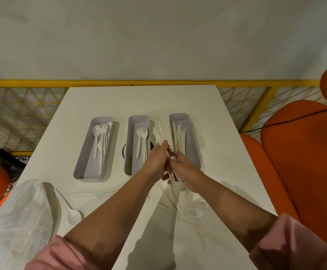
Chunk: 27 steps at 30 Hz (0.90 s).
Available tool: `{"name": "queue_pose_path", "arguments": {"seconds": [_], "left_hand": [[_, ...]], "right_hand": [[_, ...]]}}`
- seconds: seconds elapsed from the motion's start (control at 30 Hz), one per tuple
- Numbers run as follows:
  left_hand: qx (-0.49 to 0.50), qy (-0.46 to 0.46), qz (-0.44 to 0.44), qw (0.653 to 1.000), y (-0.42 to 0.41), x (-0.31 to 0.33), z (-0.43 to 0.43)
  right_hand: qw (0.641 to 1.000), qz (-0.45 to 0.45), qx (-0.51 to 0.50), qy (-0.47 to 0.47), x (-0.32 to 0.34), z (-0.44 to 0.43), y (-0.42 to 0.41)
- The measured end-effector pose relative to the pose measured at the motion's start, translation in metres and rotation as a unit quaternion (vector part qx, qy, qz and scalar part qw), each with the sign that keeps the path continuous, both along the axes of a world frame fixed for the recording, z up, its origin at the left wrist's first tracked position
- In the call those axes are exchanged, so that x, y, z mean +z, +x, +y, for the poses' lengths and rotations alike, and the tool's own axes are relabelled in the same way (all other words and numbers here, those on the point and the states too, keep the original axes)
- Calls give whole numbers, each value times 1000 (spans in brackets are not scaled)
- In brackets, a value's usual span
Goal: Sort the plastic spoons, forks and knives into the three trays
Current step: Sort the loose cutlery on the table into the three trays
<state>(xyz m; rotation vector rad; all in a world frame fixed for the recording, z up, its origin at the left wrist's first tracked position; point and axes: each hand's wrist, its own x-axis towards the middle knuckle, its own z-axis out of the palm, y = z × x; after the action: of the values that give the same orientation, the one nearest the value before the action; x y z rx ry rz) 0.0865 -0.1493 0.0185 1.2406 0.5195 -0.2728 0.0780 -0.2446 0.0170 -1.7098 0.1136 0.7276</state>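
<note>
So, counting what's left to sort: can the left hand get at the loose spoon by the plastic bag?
Probably yes for reach: the spoon lies uncovered on the table, beside the bag. But the left hand grips a bundle of cutlery, so it would need to free its grip first.

Three grey trays stand side by side on a white worktop point(139, 98). White plastic spoons point(98, 139) lie in the left tray point(84, 151), forks point(141, 137) in the middle tray point(129, 133) and knives point(179, 137) in the right tray point(193, 141). A bundle point(159, 133) is held up between the middle and right trays. A loose fork point(100, 194) and a loose spoon point(73, 215) lie nearer.
</note>
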Motion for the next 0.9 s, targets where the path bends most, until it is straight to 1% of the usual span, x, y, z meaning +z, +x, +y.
{"name": "queue_pose_path", "arguments": {"seconds": [0.1,0.17,0.23,0.33,0.4,0.47,0.57,0.63,0.77,0.9], "left_hand": [[-36,57,15,998,10,1,-9],[-48,90,2,995,19,-4,-13],[-66,119,-15,991,27,-9,-16],[-91,191,-49,976,35,-16,-17],[-101,256,-61,959,40,-22,-15],[-128,324,-57,936,44,-28,-12],[-177,386,-49,904,48,-40,-8],[-201,404,-39,892,50,-47,-7],[-226,434,-40,871,51,-56,-6],[-231,435,-44,869,53,-61,-5]], "right_hand": [[1000,-15,18,15,-1,-9,5],[999,-23,14,21,-2,-18,9],[999,-27,-3,33,2,-27,14],[997,-42,-50,38,7,-39,28],[996,-48,-70,8,7,-43,44],[995,-42,-81,-38,3,-44,61],[993,-21,-83,-83,-3,-41,79],[990,-16,-74,-116,-10,-40,89],[975,-17,-39,-220,-21,-29,104],[974,1,-29,-224,-26,-23,111]]}}
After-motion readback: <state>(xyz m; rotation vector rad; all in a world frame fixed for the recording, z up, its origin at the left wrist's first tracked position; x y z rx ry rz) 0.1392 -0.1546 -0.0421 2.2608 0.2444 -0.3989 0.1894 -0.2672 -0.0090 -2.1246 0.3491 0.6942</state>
